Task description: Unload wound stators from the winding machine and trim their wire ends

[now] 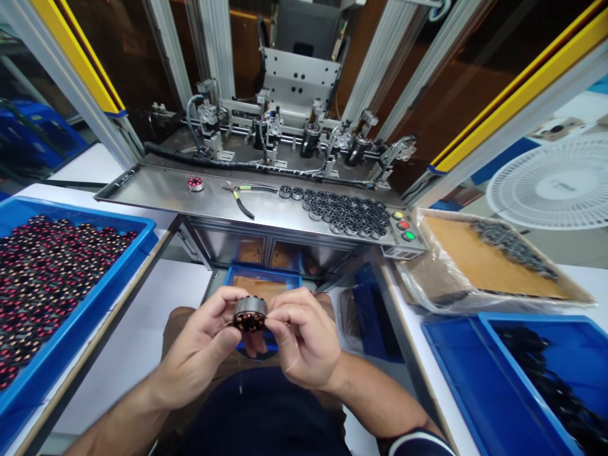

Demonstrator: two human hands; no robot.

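In front of my lap is a motor stator (251,306), a round part with a grey metal ring and copper windings around its lower face. My left hand (199,348) grips its left side between thumb and fingers. At the opposite edge, the pinched fingertips of my right hand (304,335) touch the stator. Thin wire ends seem to stick out near the fingers, too fine to make out clearly. Beyond, on the metal ledge, a single red-wound stator (194,183) sits left of open pliers (244,197).
Several dark ring parts (349,212) crowd the ledge beside the push buttons (403,225). A blue bin (142,229) of wound stators stands left. On the right are a plastic-lined box (441,237), blue bins (451,373) and a fan (553,180). Machine fixtures (311,136) line the back.
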